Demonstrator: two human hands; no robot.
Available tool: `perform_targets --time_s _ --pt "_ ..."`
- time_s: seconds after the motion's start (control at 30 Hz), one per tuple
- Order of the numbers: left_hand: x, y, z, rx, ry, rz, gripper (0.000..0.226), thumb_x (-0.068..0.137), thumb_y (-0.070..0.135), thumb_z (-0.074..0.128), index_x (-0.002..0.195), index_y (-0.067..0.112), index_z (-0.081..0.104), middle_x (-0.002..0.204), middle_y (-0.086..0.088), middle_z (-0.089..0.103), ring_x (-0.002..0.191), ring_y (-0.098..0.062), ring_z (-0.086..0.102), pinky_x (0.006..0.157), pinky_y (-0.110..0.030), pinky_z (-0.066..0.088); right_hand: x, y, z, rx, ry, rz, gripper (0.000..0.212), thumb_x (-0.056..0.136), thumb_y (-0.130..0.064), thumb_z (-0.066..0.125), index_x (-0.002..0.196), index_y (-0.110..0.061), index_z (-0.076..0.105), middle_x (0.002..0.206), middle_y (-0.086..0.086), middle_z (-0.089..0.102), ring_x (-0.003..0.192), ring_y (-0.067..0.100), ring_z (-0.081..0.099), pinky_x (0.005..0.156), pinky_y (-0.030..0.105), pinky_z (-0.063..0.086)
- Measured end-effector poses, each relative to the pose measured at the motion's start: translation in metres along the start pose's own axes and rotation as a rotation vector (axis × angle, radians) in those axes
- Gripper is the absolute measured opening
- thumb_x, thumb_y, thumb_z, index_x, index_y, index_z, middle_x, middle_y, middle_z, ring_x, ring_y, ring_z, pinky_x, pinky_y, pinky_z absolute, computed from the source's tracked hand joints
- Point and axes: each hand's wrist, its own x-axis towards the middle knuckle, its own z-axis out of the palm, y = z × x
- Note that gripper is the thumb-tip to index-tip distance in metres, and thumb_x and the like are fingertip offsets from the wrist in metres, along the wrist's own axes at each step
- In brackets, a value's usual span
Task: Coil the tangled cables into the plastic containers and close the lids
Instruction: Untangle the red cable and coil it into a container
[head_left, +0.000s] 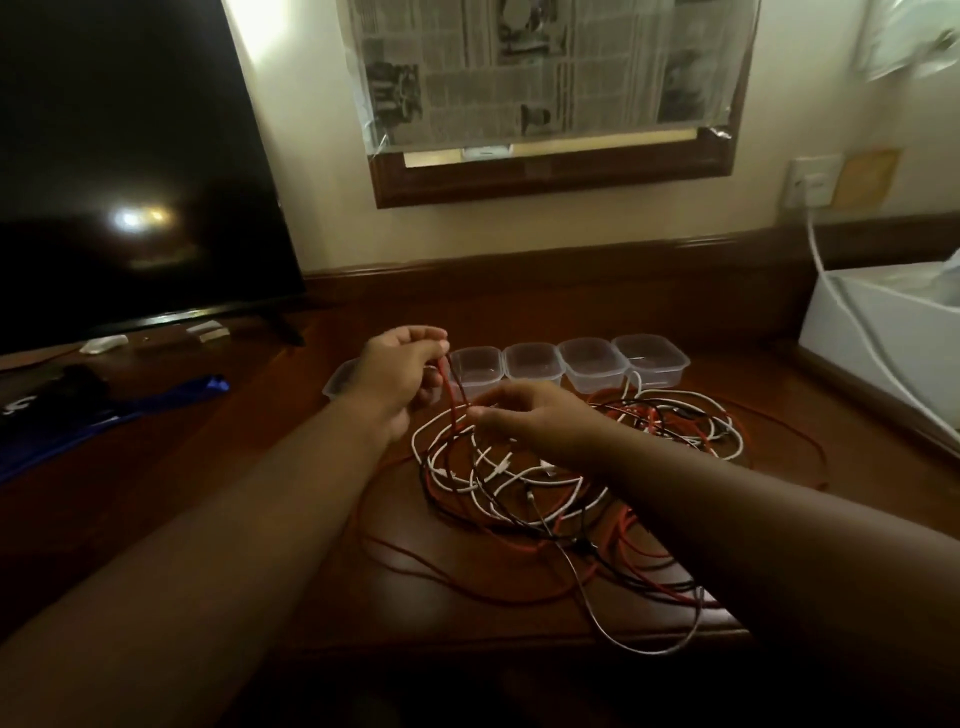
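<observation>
5 clear plastic containers (535, 364) sit in a row at the back of the dark wooden worktop (218, 467), all open, no lids that I can make out, and the leftmost one half hidden behind the left hand (400, 374). Nothing is inside any of them yet. In front of them sprawls the tangle of red, white and black cables (545, 483), spilling right to the near edge, with 1 white loop hanging close to the lip.

We're at the very start, I'd say: picking 1 strand free. The left hand's grip is pinched on a red cable (451, 397), lifting it up out of the heap. The right hand (524, 415) comes in just beside it, fingertips drawn together low on the same strand or right next to it; I can't quite tell if they've clamped it.

Next up, it looks like that red line has to be drawn out hand over hand without dragging the rest along, then wound small enough for a tub.

Room to work: the black television screen (130, 156) crowds the left, a white box (883, 338) the right, with a blue strap (104, 415) lying left of the arms. The pile itself fills the middle.
</observation>
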Motion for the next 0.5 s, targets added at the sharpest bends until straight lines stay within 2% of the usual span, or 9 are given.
perform_targets --time_s 0.07,0.17,0.3,0.37,0.43,0.5 --pt "-0.009 0.011 0.005 0.039 -0.025 0.096 0.015 0.095 0.008 0.057 0.096 0.020 0.065 0.075 0.000 0.059 0.058 -0.010 0.050 0.046 -0.021 0.037 -0.006 0.001 -0.008 -0.092 0.105 0.021 0.042 0.092 -0.031 0.067 0.130 -0.020 0.053 0.119 0.002 0.064 0.096 0.011 0.066 0.081 0.026 0.057" --pt "-0.031 0.029 0.011 0.109 -0.162 0.258 0.018 0.093 0.002 0.057 0.092 0.019 0.064 0.072 0.002 0.058 0.059 -0.008 0.053 0.052 -0.023 0.043 -0.017 0.009 -0.024 -0.139 0.252 0.094 0.066 0.088 -0.029 0.071 0.144 -0.020 0.037 0.131 0.005 0.052 0.102 0.014 0.060 0.078 0.026 0.055" --pt "-0.058 0.052 0.010 0.270 -0.459 0.459 0.025 0.091 -0.007 0.055 0.095 0.017 0.060 0.069 0.012 0.059 0.064 -0.005 0.058 0.060 -0.023 0.051 -0.021 0.013 -0.044 -0.119 0.273 0.073 0.090 0.083 -0.027 0.077 0.152 -0.036 0.020 0.152 0.012 0.035 0.128 0.029 0.050 0.098 0.045 0.052" --pt "-0.069 0.061 0.011 0.364 -0.599 0.514 0.027 0.091 -0.007 0.055 0.100 0.017 0.058 0.075 0.012 0.060 0.070 -0.008 0.060 0.066 -0.025 0.055 -0.020 0.008 -0.046 -0.157 0.207 0.022 0.083 0.084 -0.027 0.076 0.149 -0.041 0.026 0.149 0.009 0.039 0.124 0.027 0.054 0.097 0.047 0.053" --pt "-0.075 0.067 0.012 0.428 -0.657 0.539 0.028 0.092 -0.005 0.056 0.105 0.020 0.057 0.081 0.008 0.059 0.073 -0.013 0.060 0.070 -0.030 0.057 -0.016 0.001 -0.045 -0.213 0.181 -0.017 0.053 0.092 -0.027 0.067 0.139 -0.033 0.044 0.132 0.005 0.055 0.110 0.020 0.060 0.090 0.038 0.055" --pt "-0.074 0.068 0.012 0.467 -0.627 0.542 0.030 0.094 -0.003 0.054 0.109 0.022 0.056 0.087 0.000 0.059 0.072 -0.016 0.062 0.070 -0.033 0.059 -0.010 -0.009 -0.046 -0.285 0.230 -0.015 0.024 0.100 -0.025 0.054 0.123 -0.022 0.059 0.108 0.001 0.063 0.095 0.015 0.061 0.079 0.030 0.053"
